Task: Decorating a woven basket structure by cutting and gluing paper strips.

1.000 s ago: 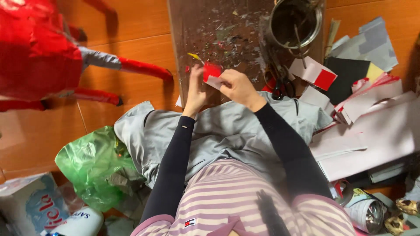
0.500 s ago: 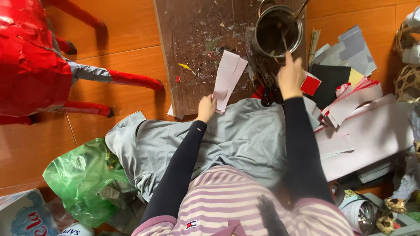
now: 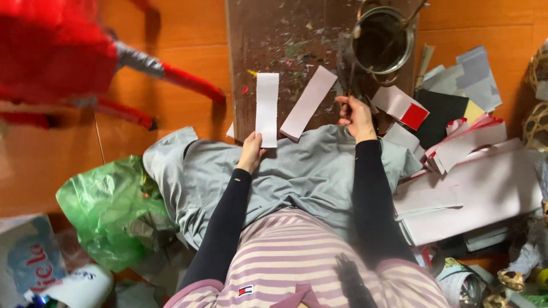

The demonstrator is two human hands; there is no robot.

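— Where's the left hand?

— Pinching the bottom edge of a white rectangular paper strip, which lies upright on the paint-flecked brown board.

— And the right hand?

— Closed around dark-handled scissors, just below the round metal pot. A second pale pink paper strip lies slanted between both hands.

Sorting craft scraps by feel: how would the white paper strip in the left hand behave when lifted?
The white strip looks thin, so it is probably light and floppy, drooping beyond the left hand pinching its end. Lying flat on the board, it likely slides easily.
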